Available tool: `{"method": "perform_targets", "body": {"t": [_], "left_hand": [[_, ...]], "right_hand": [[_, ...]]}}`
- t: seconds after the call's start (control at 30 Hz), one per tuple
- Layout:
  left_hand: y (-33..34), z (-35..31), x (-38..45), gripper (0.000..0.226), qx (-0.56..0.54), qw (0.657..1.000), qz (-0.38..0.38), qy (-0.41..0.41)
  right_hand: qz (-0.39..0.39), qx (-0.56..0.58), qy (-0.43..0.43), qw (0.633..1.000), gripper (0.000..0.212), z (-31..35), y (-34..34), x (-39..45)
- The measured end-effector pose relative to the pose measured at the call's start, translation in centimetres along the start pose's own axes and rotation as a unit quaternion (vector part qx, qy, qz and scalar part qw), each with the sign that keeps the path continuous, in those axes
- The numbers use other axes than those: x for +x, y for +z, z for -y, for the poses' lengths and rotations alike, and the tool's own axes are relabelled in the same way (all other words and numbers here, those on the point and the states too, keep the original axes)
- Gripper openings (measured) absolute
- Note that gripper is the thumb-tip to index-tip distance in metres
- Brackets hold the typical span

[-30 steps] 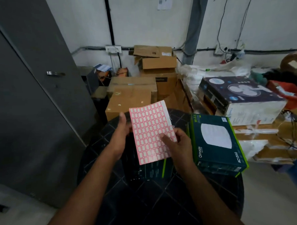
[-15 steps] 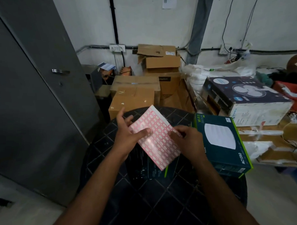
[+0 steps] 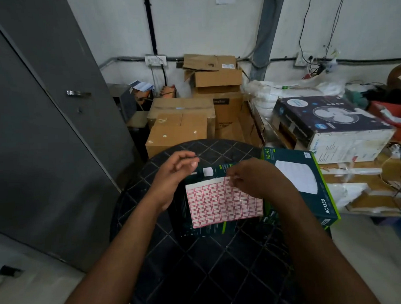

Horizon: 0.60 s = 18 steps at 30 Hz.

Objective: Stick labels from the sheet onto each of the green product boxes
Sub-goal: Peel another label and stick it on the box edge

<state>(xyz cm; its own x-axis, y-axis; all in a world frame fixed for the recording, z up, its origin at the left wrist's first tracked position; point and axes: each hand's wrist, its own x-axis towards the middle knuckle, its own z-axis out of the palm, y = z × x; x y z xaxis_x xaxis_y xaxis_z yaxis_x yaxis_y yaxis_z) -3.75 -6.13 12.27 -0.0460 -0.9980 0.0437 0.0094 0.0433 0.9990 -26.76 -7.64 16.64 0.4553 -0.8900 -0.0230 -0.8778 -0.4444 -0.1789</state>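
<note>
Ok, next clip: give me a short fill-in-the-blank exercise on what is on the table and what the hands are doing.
1. The label sheet lies on top of a green ____ on the table.
2. The labels on the sheet have ____ borders.
3. The right hand pinches the sheet's top edge, while the left hand holds ____.
4. The second green box lies to the ____ of the sheet.

Missing words: box; red; nothing; right
</note>
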Motion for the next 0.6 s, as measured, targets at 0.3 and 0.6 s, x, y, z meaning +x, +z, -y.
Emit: {"method": "perform_targets", "body": {"t": [0.3, 0.6], "left_hand": [[-0.9, 0.2, 0.0, 0.013, 0.09, 0.993, 0.07, -0.016], [-0.4, 0.0, 0.0, 0.013, 0.124, 0.991, 0.041, -0.03]], "right_hand": [[-0.01, 0.204, -0.068, 0.977, 0.021, 1.2, -0.6, 2.6], [-0.178, 0.142, -0.007, 0.974, 0.039, 1.7, 1.9, 2.8]]}}
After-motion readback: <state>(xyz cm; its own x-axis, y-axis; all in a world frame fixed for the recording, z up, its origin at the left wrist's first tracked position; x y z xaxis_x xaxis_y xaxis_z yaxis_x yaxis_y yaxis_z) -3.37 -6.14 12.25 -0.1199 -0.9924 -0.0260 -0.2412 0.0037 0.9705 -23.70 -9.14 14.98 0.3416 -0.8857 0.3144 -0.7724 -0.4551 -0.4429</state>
